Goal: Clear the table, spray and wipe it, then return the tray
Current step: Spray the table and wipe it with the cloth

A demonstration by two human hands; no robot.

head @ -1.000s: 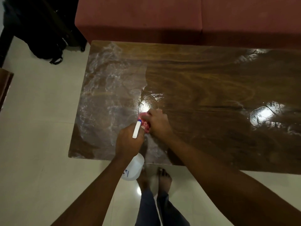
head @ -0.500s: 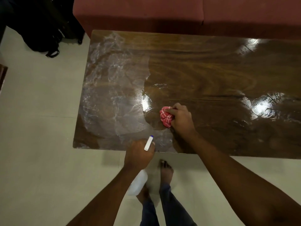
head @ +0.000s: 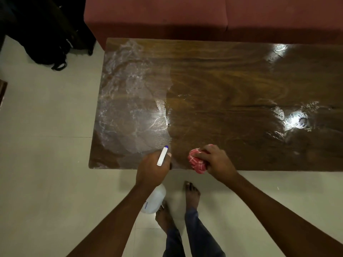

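Note:
The dark wooden table fills the middle of the head view, with a whitish wet film over its left third. My right hand presses a bunched red-and-white cloth on the table's near edge. My left hand grips a white spray bottle at that same edge, just left of the cloth. The bottle's white nozzle with a blue tip points out over the wet patch, and its body hangs below my wrist. No tray is in view.
A red sofa runs along the table's far side. A black bag lies on the pale tiled floor at the upper left. My bare feet stand by the table's near edge. A dark furniture edge shows at far left.
My right hand has dragged the cloth from mid-table back to the near edge and a little rightward. My left hand with the bottle has drawn back to the near edge too.

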